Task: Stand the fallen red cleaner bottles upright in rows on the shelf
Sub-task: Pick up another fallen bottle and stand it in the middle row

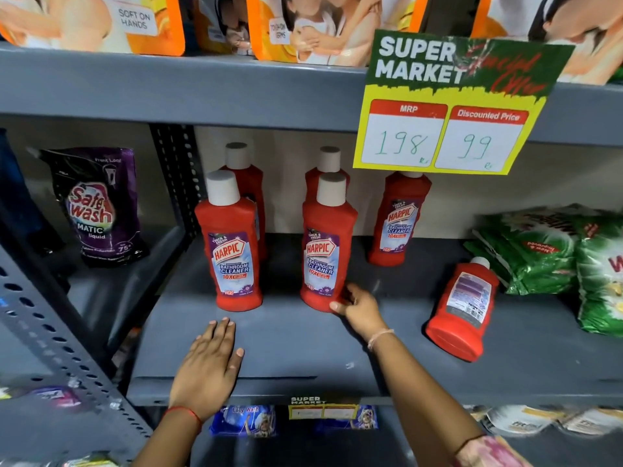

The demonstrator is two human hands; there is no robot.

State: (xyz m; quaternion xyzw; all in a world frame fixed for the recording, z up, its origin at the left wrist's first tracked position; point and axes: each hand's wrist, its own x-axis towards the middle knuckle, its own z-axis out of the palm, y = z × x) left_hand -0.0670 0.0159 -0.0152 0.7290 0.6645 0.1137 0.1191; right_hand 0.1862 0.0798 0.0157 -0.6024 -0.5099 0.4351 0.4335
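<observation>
My left hand (209, 362) lies flat and open on the front of the shelf (290, 352), fingers spread, holding nothing. Just beyond it stands the front left bottle (232, 251), upright and not touched. My right hand (359, 306) reaches further in, its fingertips (338, 305) against the lower right side of the front middle bottle (325, 251); the fingers curl loosely at the base, steadying or nudging it, not a full wrap, so I judge it a light touch, not a carry. The one bottle yet to stand, the fallen bottle (463, 310), lies on its side to the right of my right hand, well clear of it, base toward me and white cap pointing back toward the green packs (546, 247), back label up. It looks like stiff moulded plastic, probably full and so fairly heavy, smooth enough to slip if pinched; I would take it around the waist under the shoulder, not by the cap, and tip it up onto its base. Further back, two more bottles stand behind the front pair, and a fifth bottle (397, 220) stands to the right under the price sign (448, 109), with room in front of it for the fallen one.
</observation>
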